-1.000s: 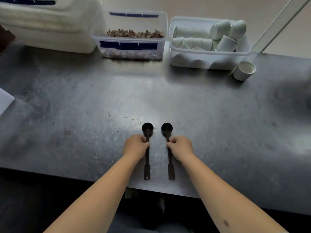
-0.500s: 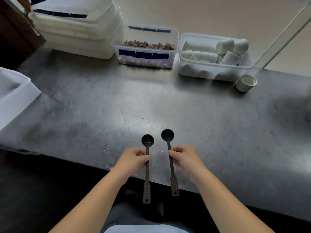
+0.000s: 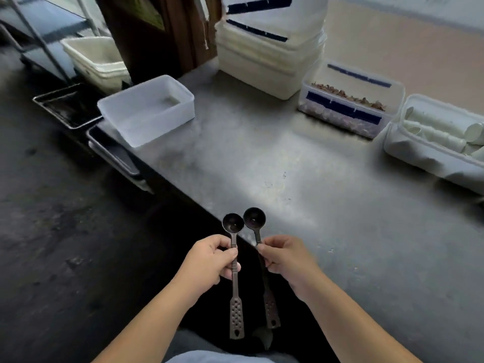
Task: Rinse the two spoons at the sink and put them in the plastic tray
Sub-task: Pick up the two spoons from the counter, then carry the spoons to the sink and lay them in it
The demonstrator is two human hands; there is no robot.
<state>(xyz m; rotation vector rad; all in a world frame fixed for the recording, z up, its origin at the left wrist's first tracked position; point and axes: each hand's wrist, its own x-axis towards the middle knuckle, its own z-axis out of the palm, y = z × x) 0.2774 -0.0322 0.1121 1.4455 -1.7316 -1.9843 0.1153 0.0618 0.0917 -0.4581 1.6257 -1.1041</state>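
Two dark long-handled spoons are held upright off the counter, bowls up and almost touching. My left hand grips the left spoon around the middle of its handle. My right hand pinches the right spoon just below its bowl. Both perforated handle ends hang below my hands, over the counter's front edge. An empty clear plastic tray sits at the counter's left end. No sink is in view.
On the steel counter stand stacked white tubs, a clear box of brown bits and a tub of white cups. Metal trays and a white bin lie left, beyond dark floor.
Both hands lifted the spoons off the counter and drew them back toward me. My view has swung left, bringing the clear tray and the metal trays into sight.
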